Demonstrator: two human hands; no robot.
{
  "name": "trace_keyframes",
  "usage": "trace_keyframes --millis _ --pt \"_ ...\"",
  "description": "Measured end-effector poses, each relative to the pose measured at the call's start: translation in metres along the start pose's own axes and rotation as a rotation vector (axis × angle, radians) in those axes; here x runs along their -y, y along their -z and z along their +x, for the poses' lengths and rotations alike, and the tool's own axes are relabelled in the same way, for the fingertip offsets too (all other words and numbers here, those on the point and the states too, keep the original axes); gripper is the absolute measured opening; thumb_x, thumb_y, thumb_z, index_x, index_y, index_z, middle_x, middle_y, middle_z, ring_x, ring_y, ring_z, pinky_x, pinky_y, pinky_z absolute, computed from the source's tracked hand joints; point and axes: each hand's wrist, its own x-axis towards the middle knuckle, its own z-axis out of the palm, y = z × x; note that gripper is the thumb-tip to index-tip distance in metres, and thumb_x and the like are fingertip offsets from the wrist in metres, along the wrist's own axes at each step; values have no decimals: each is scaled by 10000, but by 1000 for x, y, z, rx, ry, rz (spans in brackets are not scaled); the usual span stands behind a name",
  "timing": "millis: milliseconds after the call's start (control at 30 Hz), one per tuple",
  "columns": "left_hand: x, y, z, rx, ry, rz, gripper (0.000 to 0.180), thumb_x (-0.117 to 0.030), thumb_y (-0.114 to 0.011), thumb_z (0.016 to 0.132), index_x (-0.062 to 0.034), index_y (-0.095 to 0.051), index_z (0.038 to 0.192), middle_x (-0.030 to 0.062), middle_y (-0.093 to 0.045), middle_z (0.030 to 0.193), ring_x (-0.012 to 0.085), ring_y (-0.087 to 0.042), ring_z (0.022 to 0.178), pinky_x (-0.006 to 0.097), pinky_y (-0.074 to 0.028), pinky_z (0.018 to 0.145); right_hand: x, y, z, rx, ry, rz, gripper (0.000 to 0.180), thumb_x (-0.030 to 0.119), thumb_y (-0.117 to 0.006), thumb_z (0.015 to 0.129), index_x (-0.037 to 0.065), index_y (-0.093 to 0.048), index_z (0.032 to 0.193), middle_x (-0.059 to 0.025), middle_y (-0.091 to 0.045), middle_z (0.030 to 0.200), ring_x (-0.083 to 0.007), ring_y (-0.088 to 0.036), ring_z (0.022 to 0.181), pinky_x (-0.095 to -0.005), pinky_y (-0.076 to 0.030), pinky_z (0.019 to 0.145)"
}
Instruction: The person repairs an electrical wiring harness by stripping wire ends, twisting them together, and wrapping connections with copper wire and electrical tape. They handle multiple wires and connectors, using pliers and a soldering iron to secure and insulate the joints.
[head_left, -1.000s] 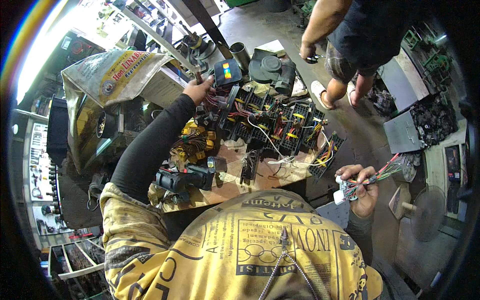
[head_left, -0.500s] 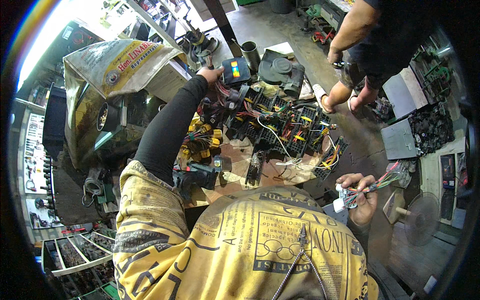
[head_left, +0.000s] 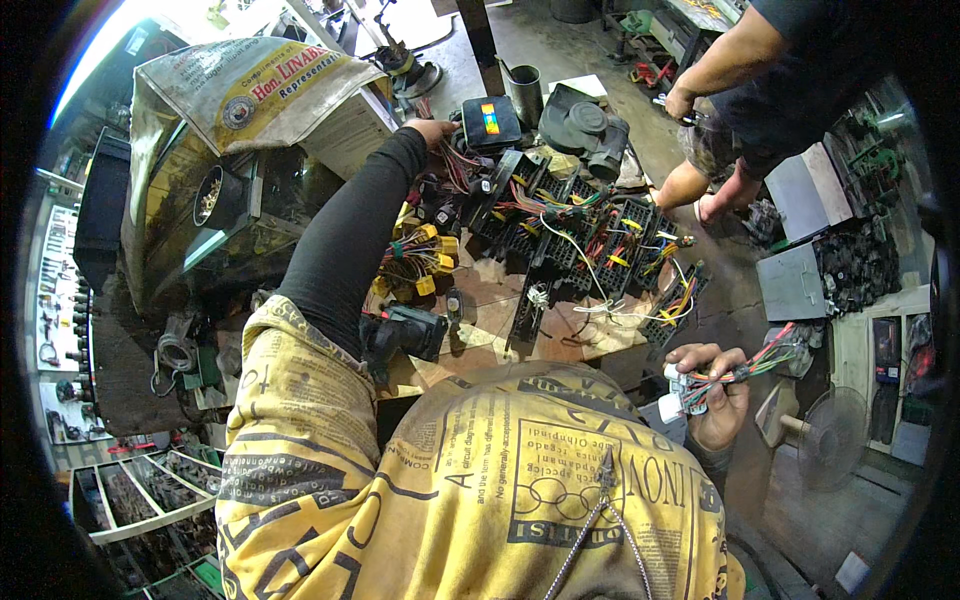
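Observation:
Near the lower right, my right hand (head_left: 722, 415) is closed round a white wire connector (head_left: 684, 391). Red, green and grey wires (head_left: 770, 362) trail from it to the right. My left arm stretches to the far side of the bench, where my left hand (head_left: 432, 131) is closed on a bundle of wires (head_left: 458, 166); strands show above and below it, and some fingers are hidden. Beside that hand sits a black box (head_left: 491, 122) with a coloured label. Yellow connectors (head_left: 423, 262) with wires lie nearer me. Right of them spread black connector trays (head_left: 570, 262) full of coloured wires.
Behind the trays stand a dark metal cup (head_left: 525, 95) and a round-topped black housing (head_left: 585, 130). A printed tarp (head_left: 250, 95) covers something at the left. Another person (head_left: 725, 70) stands at the far right. A fan (head_left: 835, 438) is beyond my right hand.
My view has shifted slightly, so the bench things sit a little further right. My left hand has moved slightly relative to the black box. My right hand still grips the white connector.

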Motion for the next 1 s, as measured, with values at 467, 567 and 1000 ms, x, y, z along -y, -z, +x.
trace_keyframes --millis 467,567,1000 --pt "-2 38 -18 -364 -376 842 612 -447 -729 716 58 -615 1044 207 -633 1093 302 -615 1040 368 -492 887 0 -4 -6 -86 12 70 225 237 -577 902 47 -478 972 -197 -603 965 -326 -572 987 -449 -433 890" --pt "-7 41 -33 -324 -428 1112 557 -512 -597 798 -41 -649 1090 184 -633 1106 295 -614 1035 400 -484 890 1 -6 -6 -93 13 89 204 222 -566 907 42 -485 957 -196 -604 964 -316 -584 978 -433 -442 884" --pt "-91 -47 -235 858 -847 271 251 -209 -539 920 -15 -588 1071 79 -651 896 149 -638 815 269 -526 696 6 4 2 -174 -81 321 320 323 -404 962 30 -501 1049 -285 -601 1028 -311 -638 913 -385 -501 814"
